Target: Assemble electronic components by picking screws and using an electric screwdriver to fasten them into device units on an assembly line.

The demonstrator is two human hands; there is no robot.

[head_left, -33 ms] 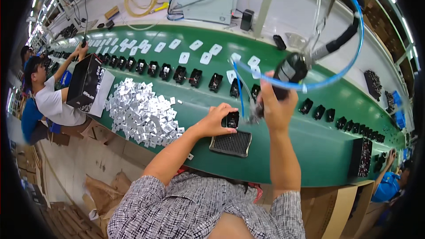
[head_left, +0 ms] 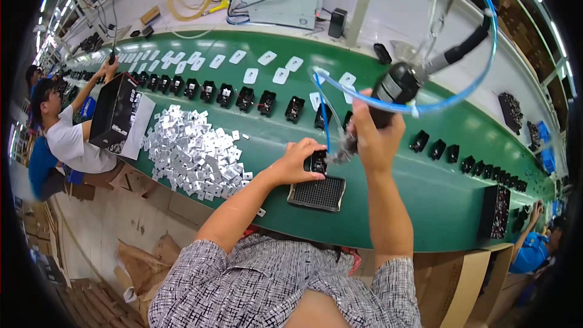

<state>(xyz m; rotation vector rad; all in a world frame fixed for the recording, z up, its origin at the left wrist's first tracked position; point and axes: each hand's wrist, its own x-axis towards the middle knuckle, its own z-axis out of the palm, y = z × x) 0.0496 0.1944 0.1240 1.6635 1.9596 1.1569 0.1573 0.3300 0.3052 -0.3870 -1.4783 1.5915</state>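
My left hand [head_left: 296, 163] grips a small black housing [head_left: 317, 162] between thumb and fingers, just above the green workbench [head_left: 291, 222]. Below it lies a black gridded tray [head_left: 317, 194]. My right hand [head_left: 378, 143] is wrapped around a black powered screwdriver [head_left: 396, 88] hanging from a cable. A thin blue air tube [head_left: 325, 118] runs down to the screwdriver's lower end, which reaches the right side of the housing. Whether the tip touches a screw is too small to tell.
A heap of small silvery-white plates [head_left: 191, 152] spreads to the left. Black housings [head_left: 266, 103] form a row along the bench, with flat white pieces [head_left: 280, 76] behind. A coworker [head_left: 67, 124] sits at the left beside a black box [head_left: 115, 112]. Another black box [head_left: 495, 212] stands right.
The screwdriver in my right hand has moved slightly left, its lower end now closer to the housing. My left hand has stayed nearly in place.
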